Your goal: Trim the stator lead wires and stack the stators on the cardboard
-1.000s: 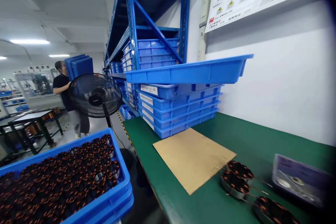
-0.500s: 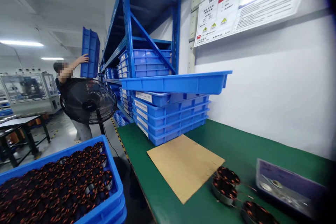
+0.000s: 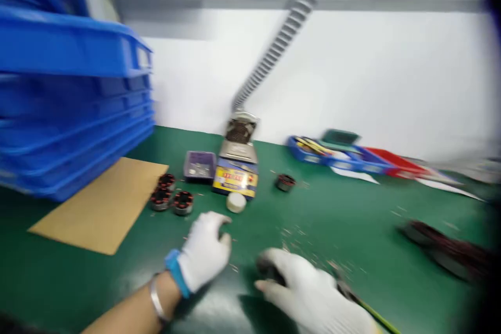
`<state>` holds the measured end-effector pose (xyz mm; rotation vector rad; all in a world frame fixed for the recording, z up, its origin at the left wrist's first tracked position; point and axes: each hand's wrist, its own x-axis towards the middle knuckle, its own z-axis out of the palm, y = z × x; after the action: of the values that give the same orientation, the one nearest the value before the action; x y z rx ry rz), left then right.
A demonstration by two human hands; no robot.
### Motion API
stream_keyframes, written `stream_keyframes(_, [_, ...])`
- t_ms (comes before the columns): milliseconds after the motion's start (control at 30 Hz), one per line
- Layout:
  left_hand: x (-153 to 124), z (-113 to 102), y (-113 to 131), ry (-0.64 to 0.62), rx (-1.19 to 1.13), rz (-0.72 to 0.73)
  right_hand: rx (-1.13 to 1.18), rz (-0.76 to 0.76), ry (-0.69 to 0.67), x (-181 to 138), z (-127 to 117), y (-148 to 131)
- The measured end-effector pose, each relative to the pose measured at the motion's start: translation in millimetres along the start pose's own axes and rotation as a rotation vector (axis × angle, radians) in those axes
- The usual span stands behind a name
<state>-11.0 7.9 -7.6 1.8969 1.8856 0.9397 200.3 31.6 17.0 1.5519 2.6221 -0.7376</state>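
My left hand (image 3: 207,251), in a white glove with a blue band at the wrist, is just above the green table, thumb and fingers apart and nothing between them. Nearest to it are wire-wound motor stators (image 3: 183,202) and a round white cap (image 3: 236,202). My right hand (image 3: 303,288), also gloved, is to its right with fingers bent and the thumb apart. The gap between them is dark and blurred; I make out no object there. Beside that hand lies a pair of pliers (image 3: 354,296) with a green handle, partly hidden.
Blue trays (image 3: 78,109) are stacked at left beside a cardboard sheet (image 3: 105,203). A purple box (image 3: 199,166), a yellow-blue box (image 3: 235,177) and a lone stator (image 3: 285,182) stand farther back. A ribbed hose (image 3: 282,42) slants up the wall. Parts bins (image 3: 395,163) line the back right.
My view has swung right, from the shelf, fan, co-worker and stator-filled tray to the middle of the table. Both my hands have come into view.
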Motion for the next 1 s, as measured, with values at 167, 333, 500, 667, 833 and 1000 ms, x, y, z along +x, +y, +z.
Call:
stream_keyframes(167, [3,-33,-15,-0.258,0.135,0.174,0.147,0.088,-0.039,18,10,-12])
stream_keyframes(333, [-2,-27,-12,-0.356,0.377,0.142,0.396,0.023,-0.017,30,30,-15])
stream_keyframes(500, [4,-12,-3,-0.322,0.452,0.080,0.341,-0.134,0.099,30,34,-5])
stream_keyframes(667, [8,-12,-5,-0.299,0.446,0.029,0.259,-0.095,0.222,29,24,8])
stream_keyframes(833, [10,-12,0,-0.300,0.340,-0.032,0.280,-0.563,0.418,38,44,0])
stream_keyframes(1000, [3,-4,3,-0.274,0.299,-0.066,0.216,-0.565,0.505,47,85,14])
